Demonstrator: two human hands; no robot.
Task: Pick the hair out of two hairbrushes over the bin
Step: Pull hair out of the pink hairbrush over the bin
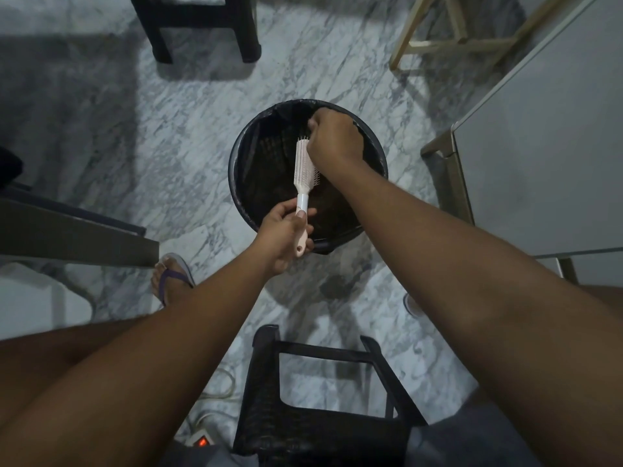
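A pale pink and white hairbrush [302, 173] is held over a round black bin [242, 156] lined with a dark bag. My left hand [285, 235] grips the brush's handle at the bin's near rim, with the bristle head pointing away from me. My right hand [332, 138] is at the brush's far tip with its fingers curled in among the bristles. Whether any hair sits between those fingers is hidden. Only one hairbrush is in view.
A black plastic stool [323, 399] stands just in front of me, another dark stool [199, 28] beyond the bin. A grey cabinet [539, 146] is at the right and a wooden frame [455, 42] at the far right. A power strip [202, 441] lies on the marble floor.
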